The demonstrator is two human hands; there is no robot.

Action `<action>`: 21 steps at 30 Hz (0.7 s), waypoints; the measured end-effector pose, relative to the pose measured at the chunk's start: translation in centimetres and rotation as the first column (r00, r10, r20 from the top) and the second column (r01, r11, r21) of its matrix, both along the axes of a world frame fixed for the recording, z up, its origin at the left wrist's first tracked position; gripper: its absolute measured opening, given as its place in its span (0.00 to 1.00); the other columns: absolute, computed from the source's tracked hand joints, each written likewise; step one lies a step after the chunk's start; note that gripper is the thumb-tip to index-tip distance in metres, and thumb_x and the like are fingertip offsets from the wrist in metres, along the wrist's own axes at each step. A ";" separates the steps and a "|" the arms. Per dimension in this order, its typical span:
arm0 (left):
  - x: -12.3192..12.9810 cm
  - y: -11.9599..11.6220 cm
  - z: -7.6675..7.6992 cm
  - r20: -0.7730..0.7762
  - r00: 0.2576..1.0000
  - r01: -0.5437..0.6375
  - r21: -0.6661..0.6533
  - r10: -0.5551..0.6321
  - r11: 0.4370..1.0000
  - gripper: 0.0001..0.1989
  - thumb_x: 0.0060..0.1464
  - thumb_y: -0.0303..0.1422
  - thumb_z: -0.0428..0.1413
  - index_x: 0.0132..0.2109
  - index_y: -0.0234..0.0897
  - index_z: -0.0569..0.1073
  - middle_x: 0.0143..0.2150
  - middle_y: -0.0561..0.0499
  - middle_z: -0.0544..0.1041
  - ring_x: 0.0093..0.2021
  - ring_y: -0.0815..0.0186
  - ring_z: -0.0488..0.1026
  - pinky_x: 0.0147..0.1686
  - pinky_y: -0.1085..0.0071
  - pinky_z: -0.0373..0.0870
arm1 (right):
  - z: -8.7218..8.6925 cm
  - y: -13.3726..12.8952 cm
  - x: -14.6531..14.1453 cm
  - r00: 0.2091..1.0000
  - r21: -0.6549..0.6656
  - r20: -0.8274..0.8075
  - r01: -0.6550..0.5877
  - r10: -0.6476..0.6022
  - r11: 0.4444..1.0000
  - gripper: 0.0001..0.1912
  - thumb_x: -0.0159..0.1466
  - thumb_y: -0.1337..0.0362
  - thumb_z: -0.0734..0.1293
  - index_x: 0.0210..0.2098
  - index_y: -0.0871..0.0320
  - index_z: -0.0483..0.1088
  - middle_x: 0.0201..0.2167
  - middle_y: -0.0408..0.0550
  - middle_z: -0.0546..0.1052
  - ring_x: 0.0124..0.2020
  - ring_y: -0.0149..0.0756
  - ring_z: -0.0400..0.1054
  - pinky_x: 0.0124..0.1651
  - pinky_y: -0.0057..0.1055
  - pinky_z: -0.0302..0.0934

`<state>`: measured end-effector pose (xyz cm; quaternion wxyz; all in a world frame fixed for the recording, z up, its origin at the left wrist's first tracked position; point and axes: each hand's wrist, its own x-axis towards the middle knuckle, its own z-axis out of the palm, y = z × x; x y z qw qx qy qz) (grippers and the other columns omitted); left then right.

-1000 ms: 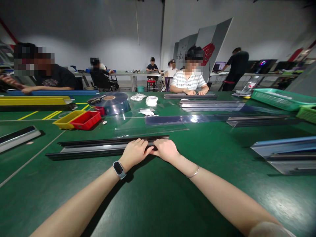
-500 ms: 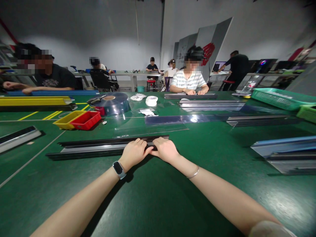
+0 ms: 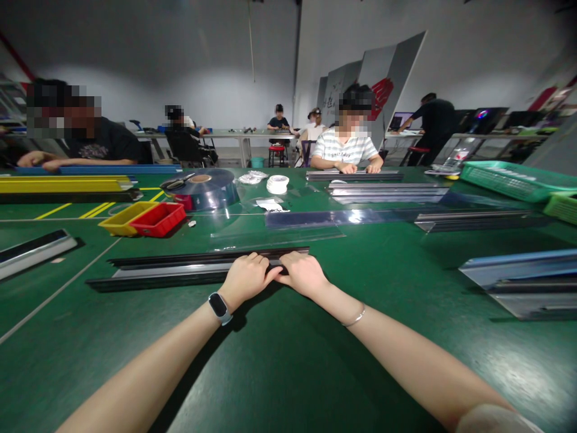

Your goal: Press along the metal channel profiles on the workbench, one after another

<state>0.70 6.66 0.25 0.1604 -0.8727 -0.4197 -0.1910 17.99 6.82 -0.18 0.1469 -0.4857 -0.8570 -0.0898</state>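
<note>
A long black channel profile (image 3: 180,269) with a pale strip inside lies on the green table (image 3: 288,349). My left hand (image 3: 247,275) is closed over its right part, the fingers bent across the far edge and the thumb on the near side. Right beside it, my right hand (image 3: 301,272) grips the profile's right end in the same way. Both thumbs nearly meet at the near edge. The hands cover the profile's right end, so what the fingertips press on is hidden.
Beyond the profile lie a clear plastic strip (image 3: 279,238), a yellow bin (image 3: 127,219), a red bin (image 3: 159,220) and a large plastic roll (image 3: 205,191). Blue and black profiles (image 3: 523,270) sit at right, a white-and-black profile (image 3: 36,254) at left. A co-worker (image 3: 347,147) sits opposite.
The whole view has shifted very slightly. My hands stay on the profile in the same place. The co-worker opposite has slid a profile a little to the right.
</note>
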 end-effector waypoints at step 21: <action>-0.4 -0.4 0.3 -0.010 0.998 0.061 -0.009 -0.061 0.998 0.18 0.58 0.42 0.41 0.32 0.34 0.68 0.30 0.47 0.71 0.35 0.64 0.66 0.33 0.68 0.61 | -0.3 -0.3 -0.2 1.000 0.008 -0.020 -0.016 0.016 1.000 0.18 0.58 0.50 0.59 0.30 0.60 0.66 0.30 0.50 0.72 0.35 0.36 0.64 0.35 0.29 0.53</action>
